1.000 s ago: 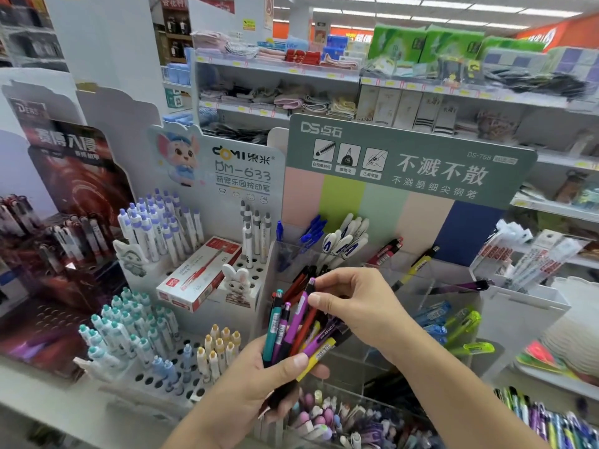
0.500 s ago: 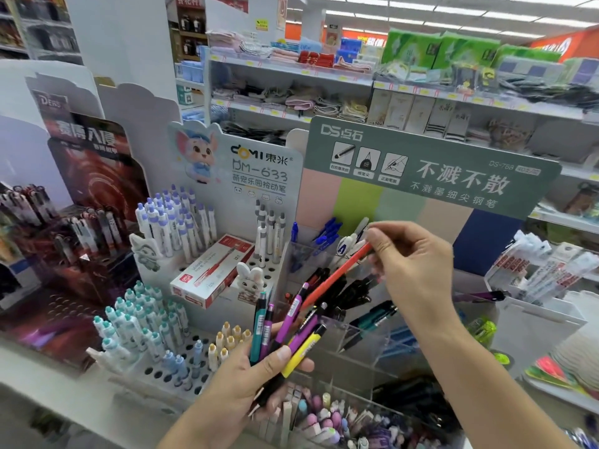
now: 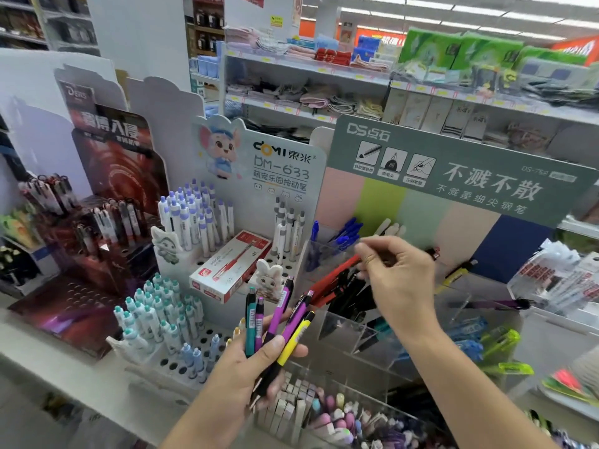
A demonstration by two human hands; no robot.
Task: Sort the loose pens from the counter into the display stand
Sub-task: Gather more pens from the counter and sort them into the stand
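Pens (image 3: 278, 322) fan from left hand (image 3: 246, 367); right hand (image 3: 398, 273) pinches red pen (image 3: 334, 273).

A red pen box (image 3: 230, 266) lies beside white rabbit figurine (image 3: 270, 280).

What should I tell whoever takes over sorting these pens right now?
Left hand grips a bunch of pens: teal, purple and yellow.
Right hand pinches a red pen, its lower end down among the dark pens in a clear compartment of the display stand.
Done: nothing can be confirmed as sorted.
Left: let go of the red pen, then sort the left hand's bunch.
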